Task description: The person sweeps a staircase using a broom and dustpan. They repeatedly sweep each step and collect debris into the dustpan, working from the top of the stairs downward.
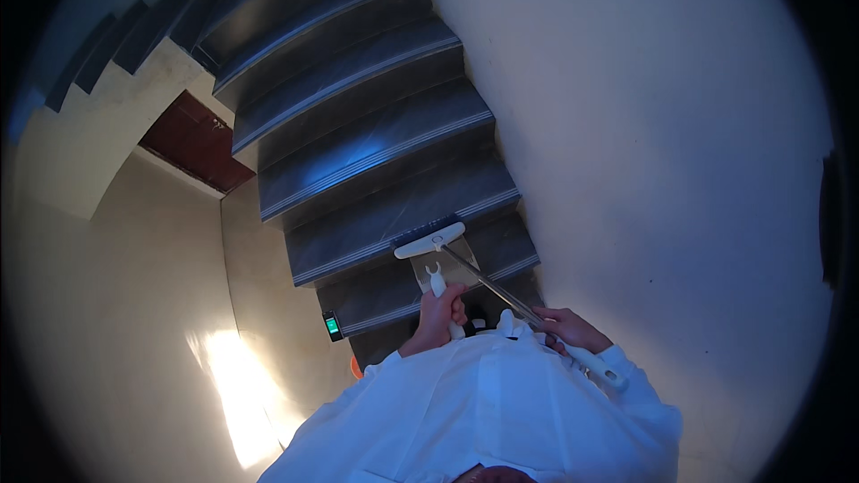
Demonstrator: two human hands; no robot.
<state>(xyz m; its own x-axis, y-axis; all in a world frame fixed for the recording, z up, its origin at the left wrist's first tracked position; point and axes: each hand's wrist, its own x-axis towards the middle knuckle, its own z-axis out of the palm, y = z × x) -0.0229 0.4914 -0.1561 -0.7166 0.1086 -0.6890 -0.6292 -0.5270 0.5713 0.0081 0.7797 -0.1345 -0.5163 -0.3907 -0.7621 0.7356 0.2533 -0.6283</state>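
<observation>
My left hand [439, 316] is closed around the white handle [437, 282] of a dustpan. The handle's upper end is forked, and the dustpan's translucent pan [448, 264] lies beyond it over the stairs. A small broom [495, 290] with a metal rod and a white grip is held in my right hand [576, 330]. The rod slants up and left to its white head [429, 241], whose dark bristles [425, 229] meet the edge of a dark step. The broom head overlaps the far end of the pan; whether they touch, I cannot tell.
Dark stone stairs [376, 147] with grooved nosings rise ahead. A pale wall [637, 147] borders them on the right; their left side drops off. A small device with a lit green screen [332, 326] sits at a step's left end. Below left are an orange object [356, 367] and a dark red door [194, 141].
</observation>
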